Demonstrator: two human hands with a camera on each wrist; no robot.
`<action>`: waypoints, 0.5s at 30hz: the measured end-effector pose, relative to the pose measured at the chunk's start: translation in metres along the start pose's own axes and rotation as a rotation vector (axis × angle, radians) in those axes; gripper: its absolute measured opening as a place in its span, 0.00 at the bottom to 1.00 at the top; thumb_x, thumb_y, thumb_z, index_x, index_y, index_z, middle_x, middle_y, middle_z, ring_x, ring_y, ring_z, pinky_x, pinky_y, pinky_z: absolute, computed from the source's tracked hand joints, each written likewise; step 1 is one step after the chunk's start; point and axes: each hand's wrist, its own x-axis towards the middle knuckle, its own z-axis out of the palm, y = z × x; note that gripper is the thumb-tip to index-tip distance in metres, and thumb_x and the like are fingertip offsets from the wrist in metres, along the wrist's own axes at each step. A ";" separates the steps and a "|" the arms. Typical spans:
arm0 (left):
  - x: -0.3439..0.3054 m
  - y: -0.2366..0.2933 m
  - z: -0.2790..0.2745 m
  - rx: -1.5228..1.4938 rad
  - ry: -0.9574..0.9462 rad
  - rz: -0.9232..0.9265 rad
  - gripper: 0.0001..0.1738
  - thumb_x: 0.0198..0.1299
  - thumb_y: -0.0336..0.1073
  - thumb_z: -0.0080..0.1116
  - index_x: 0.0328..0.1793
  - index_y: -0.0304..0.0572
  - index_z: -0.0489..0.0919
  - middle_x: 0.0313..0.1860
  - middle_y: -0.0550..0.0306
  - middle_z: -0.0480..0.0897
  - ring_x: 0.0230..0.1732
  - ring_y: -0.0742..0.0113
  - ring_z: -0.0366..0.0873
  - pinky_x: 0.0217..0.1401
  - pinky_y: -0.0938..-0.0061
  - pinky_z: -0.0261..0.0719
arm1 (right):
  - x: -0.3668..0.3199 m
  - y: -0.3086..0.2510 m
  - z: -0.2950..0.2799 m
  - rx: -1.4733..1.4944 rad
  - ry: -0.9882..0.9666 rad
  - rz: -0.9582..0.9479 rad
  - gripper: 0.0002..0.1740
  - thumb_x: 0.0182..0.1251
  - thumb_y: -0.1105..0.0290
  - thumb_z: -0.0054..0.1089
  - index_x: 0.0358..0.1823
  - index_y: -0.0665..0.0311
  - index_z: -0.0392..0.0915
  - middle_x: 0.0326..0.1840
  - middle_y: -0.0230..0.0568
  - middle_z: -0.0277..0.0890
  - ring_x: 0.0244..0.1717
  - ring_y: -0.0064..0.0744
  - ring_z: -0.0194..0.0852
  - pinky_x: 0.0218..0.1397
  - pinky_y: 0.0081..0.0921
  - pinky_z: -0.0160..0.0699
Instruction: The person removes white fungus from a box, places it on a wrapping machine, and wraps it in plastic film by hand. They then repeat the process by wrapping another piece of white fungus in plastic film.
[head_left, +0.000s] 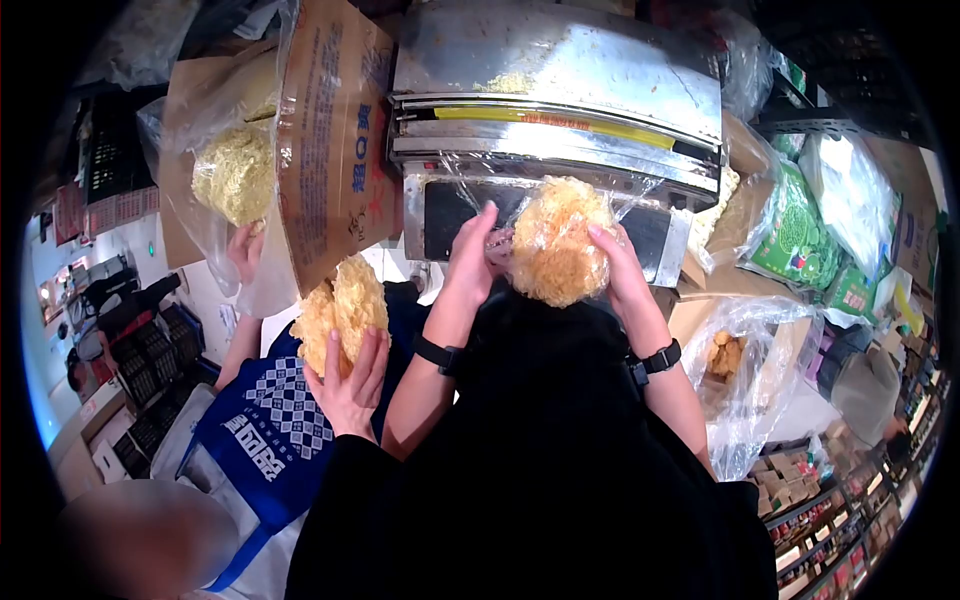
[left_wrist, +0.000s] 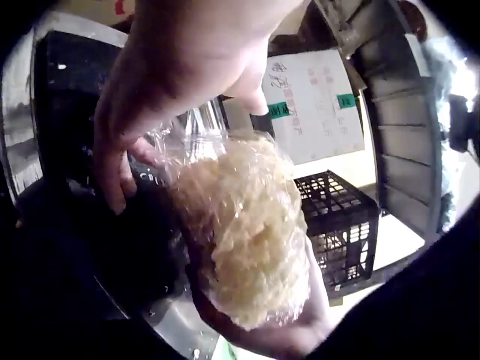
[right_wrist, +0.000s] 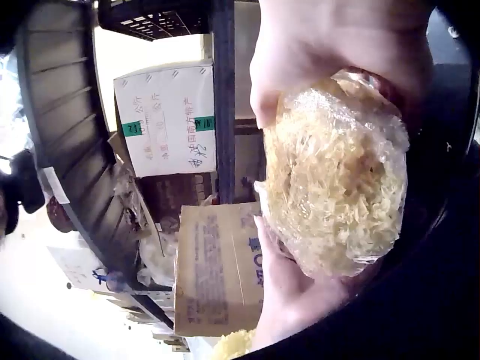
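A pale golden, flaky clump in clear plastic (head_left: 562, 245) is between both hands in the head view. My right hand (head_left: 625, 275) grips its right side, thumb on the near face. My left hand (head_left: 470, 258) is at its left, thumb raised and fingers loosely bent against the plastic. In the left wrist view, the left hand (left_wrist: 180, 75) arches above the wrapped clump (left_wrist: 251, 240), with thumb and fingers apart near loose film. The right wrist view has the right hand (right_wrist: 337, 41) curled over the top of the clump (right_wrist: 337, 176); part of its fingers is hidden.
A metal sealing machine (head_left: 560, 60) stands beyond the hands. At left, another person in a blue apron (head_left: 270, 420) holds unwrapped golden pieces (head_left: 340, 310) beside a cardboard box (head_left: 335, 140). A plastic-lined box (head_left: 690, 315) and green bags (head_left: 795, 225) are at right.
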 end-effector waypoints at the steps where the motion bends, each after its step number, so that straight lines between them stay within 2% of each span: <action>1: 0.000 -0.003 0.003 -0.013 -0.073 0.034 0.37 0.59 0.57 0.58 0.64 0.41 0.62 0.55 0.46 0.71 0.45 0.62 0.75 0.36 0.72 0.74 | 0.001 0.000 0.001 0.000 0.000 0.001 0.39 0.61 0.59 0.63 0.65 0.73 0.55 0.62 0.51 0.65 0.64 0.36 0.62 0.67 0.30 0.60; 2: 0.003 -0.003 0.005 -0.076 -0.144 0.004 0.37 0.58 0.50 0.62 0.66 0.41 0.58 0.55 0.47 0.70 0.50 0.62 0.74 0.42 0.70 0.76 | 0.003 0.000 0.002 0.020 0.011 0.009 0.38 0.61 0.58 0.63 0.65 0.73 0.56 0.61 0.50 0.65 0.64 0.36 0.63 0.66 0.30 0.61; 3: 0.002 -0.009 0.010 -0.078 -0.144 0.003 0.37 0.58 0.50 0.62 0.66 0.41 0.58 0.55 0.47 0.70 0.50 0.62 0.74 0.42 0.70 0.76 | 0.004 0.001 0.002 0.040 0.021 0.018 0.37 0.61 0.58 0.63 0.64 0.72 0.58 0.61 0.49 0.66 0.63 0.35 0.63 0.66 0.30 0.61; 5: -0.015 -0.009 0.033 0.101 -0.068 0.112 0.42 0.55 0.40 0.66 0.69 0.41 0.53 0.54 0.45 0.70 0.52 0.60 0.74 0.48 0.65 0.78 | 0.009 0.003 0.000 0.052 0.023 0.028 0.37 0.61 0.58 0.63 0.64 0.72 0.58 0.61 0.49 0.66 0.63 0.35 0.64 0.65 0.29 0.61; 6: -0.011 -0.011 0.033 0.049 -0.108 0.109 0.48 0.48 0.29 0.69 0.70 0.40 0.48 0.55 0.43 0.70 0.53 0.57 0.74 0.53 0.62 0.78 | 0.011 0.004 0.000 0.066 0.024 0.038 0.37 0.61 0.58 0.63 0.64 0.72 0.58 0.61 0.48 0.66 0.63 0.35 0.64 0.65 0.29 0.61; 9: -0.015 -0.004 0.038 0.066 -0.085 0.065 0.50 0.45 0.25 0.70 0.70 0.38 0.48 0.55 0.41 0.70 0.52 0.55 0.76 0.54 0.62 0.79 | 0.005 -0.004 0.000 0.002 -0.006 0.059 0.36 0.61 0.58 0.63 0.64 0.71 0.58 0.61 0.48 0.67 0.63 0.34 0.64 0.65 0.29 0.61; 13: -0.016 -0.006 0.038 -0.009 -0.012 0.034 0.51 0.43 0.23 0.71 0.69 0.37 0.48 0.55 0.40 0.71 0.53 0.54 0.75 0.55 0.62 0.78 | -0.002 -0.015 0.003 -0.062 0.048 0.083 0.34 0.64 0.57 0.60 0.64 0.71 0.59 0.60 0.48 0.67 0.63 0.34 0.64 0.65 0.29 0.62; 15: -0.016 -0.007 0.031 -0.084 -0.077 0.014 0.51 0.44 0.23 0.70 0.70 0.37 0.46 0.54 0.41 0.72 0.53 0.54 0.76 0.54 0.61 0.79 | 0.015 0.001 -0.015 0.150 -0.098 0.072 0.34 0.67 0.53 0.54 0.66 0.68 0.60 0.61 0.46 0.66 0.64 0.42 0.63 0.67 0.38 0.61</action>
